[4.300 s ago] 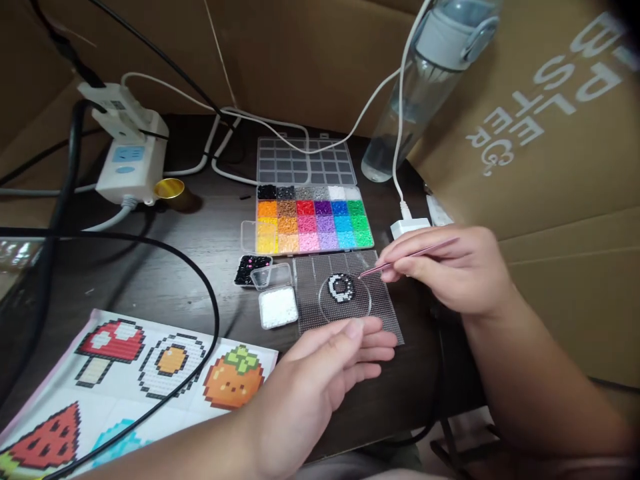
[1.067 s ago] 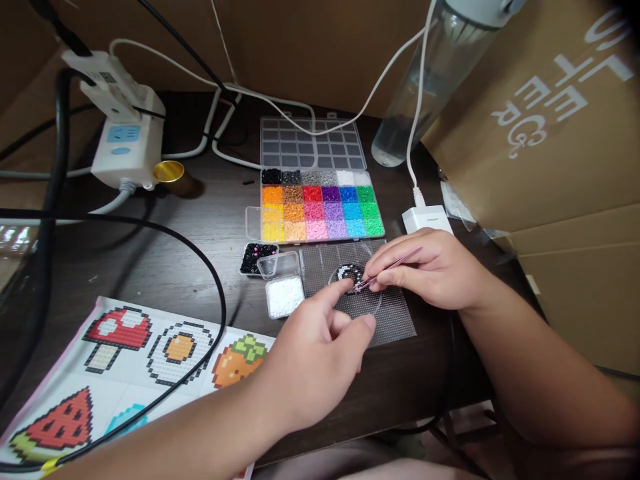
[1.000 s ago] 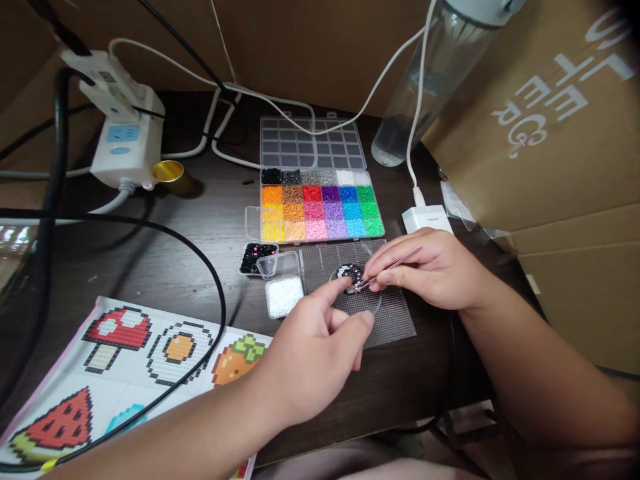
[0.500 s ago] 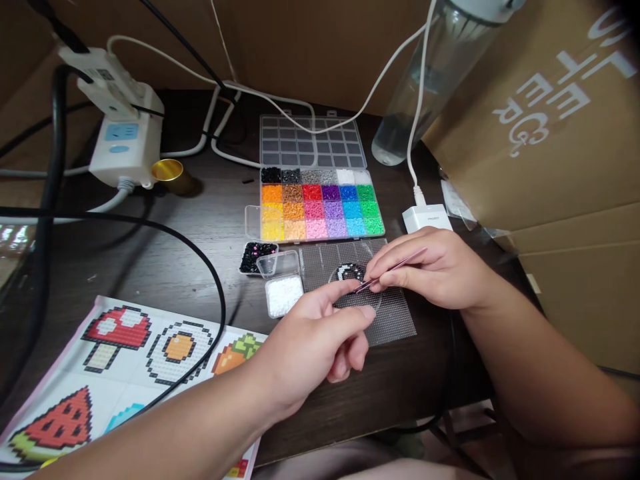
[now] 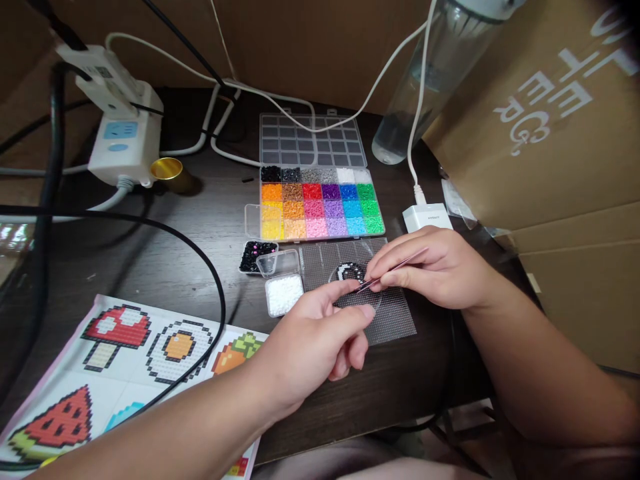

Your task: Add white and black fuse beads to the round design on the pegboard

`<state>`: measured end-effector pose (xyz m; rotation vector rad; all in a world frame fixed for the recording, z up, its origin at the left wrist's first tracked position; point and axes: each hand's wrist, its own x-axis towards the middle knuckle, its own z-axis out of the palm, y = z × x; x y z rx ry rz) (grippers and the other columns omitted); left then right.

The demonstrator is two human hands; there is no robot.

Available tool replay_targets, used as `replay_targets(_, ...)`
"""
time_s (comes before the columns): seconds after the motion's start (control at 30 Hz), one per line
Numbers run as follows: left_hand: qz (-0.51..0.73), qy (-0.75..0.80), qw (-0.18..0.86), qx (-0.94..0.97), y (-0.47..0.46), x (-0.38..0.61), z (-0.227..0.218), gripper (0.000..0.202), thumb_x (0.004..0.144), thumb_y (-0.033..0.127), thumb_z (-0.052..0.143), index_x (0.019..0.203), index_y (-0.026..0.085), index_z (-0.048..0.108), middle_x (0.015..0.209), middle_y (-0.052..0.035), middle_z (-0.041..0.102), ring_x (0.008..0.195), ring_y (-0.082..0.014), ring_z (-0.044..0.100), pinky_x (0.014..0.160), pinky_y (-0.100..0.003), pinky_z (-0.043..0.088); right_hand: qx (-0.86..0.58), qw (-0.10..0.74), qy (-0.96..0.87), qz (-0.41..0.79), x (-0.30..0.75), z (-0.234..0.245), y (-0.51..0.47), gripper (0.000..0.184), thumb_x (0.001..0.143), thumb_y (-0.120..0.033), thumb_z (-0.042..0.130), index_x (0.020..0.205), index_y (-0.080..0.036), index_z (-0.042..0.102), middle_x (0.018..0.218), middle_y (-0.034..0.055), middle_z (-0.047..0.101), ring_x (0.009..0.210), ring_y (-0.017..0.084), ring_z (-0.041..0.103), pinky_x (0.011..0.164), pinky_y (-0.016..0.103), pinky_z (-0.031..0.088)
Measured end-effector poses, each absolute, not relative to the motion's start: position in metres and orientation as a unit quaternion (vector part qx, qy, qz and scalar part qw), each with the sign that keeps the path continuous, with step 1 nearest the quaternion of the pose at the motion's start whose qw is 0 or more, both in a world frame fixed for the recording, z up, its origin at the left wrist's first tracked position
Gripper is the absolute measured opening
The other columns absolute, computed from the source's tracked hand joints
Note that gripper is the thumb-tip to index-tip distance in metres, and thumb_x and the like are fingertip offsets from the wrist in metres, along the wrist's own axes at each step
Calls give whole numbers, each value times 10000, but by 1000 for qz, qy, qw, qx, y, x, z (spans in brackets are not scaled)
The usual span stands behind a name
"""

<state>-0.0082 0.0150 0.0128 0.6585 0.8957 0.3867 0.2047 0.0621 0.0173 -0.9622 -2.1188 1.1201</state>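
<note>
Pinched in my right hand (image 5: 425, 267) is a pair of thin pinkish tweezers (image 5: 407, 259), its tips down at a ring of black and white beads (image 5: 345, 270). These beads sit on a clear pegboard (image 5: 395, 320). My left hand (image 5: 330, 333) reaches over the board, index finger stretched out to the tweezer tips and thumb apart below it, the other fingers curled. Whether a bead is between the tips is too small to tell. Left of the board are a small box of white beads (image 5: 284, 295) and a box of black beads with a few pink ones (image 5: 255, 257).
Behind the board lies a sorted bead case (image 5: 323, 210) with its lid open. A pattern sheet (image 5: 120, 360) lies front left, crossed by a black cable (image 5: 215, 267). Around stand a power strip (image 5: 125, 133), gold cup (image 5: 173, 175), water bottle (image 5: 417, 93), white adapter (image 5: 425, 217) and cardboard walls (image 5: 565, 180).
</note>
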Motion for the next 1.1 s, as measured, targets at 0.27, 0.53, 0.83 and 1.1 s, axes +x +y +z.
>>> replay_targets(0.27, 256, 456, 767, 371, 14, -10, 14, 315, 879, 353, 600, 1139, 202, 509, 492, 86, 518, 433, -54, 378, 439, -160, 314, -397, 274, -753, 448, 207, 18, 60, 91, 866, -224, 675, 846, -203, 761, 820, 37, 773, 711, 139, 740, 660, 230, 639)
replay_targets(0.53, 165, 482, 736, 445, 0, -4, 20, 193, 861, 280, 559, 710, 180, 494, 515, 77, 449, 492, -56, 357, 468, -188, 279, -404, 273, -742, 459, 205, 16, 59, 88, 854, -174, 675, 838, -189, 760, 800, 39, 774, 698, 145, 746, 650, 227, 641)
replay_targets(0.83, 127, 486, 737, 452, 2, -4, 22, 211, 879, 297, 536, 709, 184, 483, 537, 77, 449, 511, -62, 366, 481, -196, 290, -402, 269, -738, 471, 204, 15, 60, 97, 855, -155, 667, 843, -190, 757, 791, 38, 772, 686, 148, 746, 645, 235, 646)
replay_targets(1.1, 127, 488, 734, 455, 2, -4, 21, 200, 869, 299, 555, 716, 183, 501, 544, 79, 459, 517, -61, 377, 487, -193, 299, -399, 267, -746, 461, 203, 14, 60, 96, 856, -161, 663, 843, -171, 757, 778, 40, 773, 688, 144, 747, 652, 224, 639)
